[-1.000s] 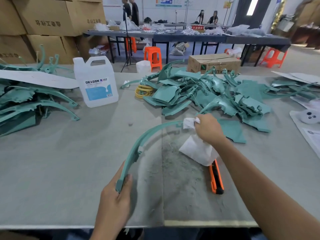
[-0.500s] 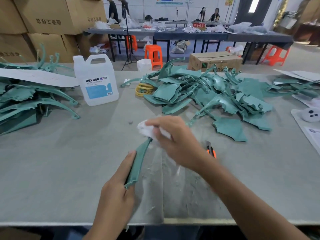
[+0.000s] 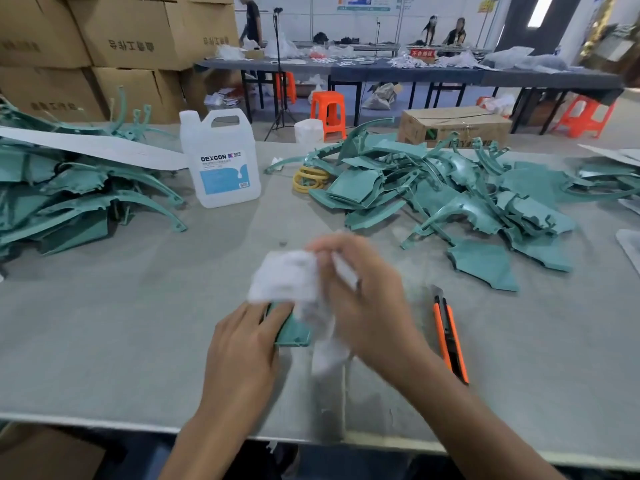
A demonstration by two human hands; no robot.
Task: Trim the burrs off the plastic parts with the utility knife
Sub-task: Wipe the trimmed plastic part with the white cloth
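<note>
Left hand: your left hand (image 3: 242,344) is reaching forward over the table (image 3: 104,323), with its fingers closing on the near end of a teal plastic part (image 3: 292,332).
Right hand: your right hand (image 3: 363,299) is curling around a white cloth (image 3: 285,280) and bunching it in its fingers; the hand is blurred, so finger detail is not readable.
Plastic part: only its short near end is showing, just in front of your left fingers. The cloth is covering the rest.
Utility knife: the orange and black utility knife (image 3: 450,337) is lying flat on the table just right of your right wrist, and neither hand is touching it.
Right pile: a heap of teal parts (image 3: 450,199) is lying across the far right of the table.
Left pile: more teal pieces (image 3: 69,199) are lying stacked at the left edge.
Jug: a white DEXCON jug (image 3: 221,161) is standing upright between the two heaps.
Coil: a yellow coil (image 3: 310,178) is lying against the right heap's left edge.
</note>
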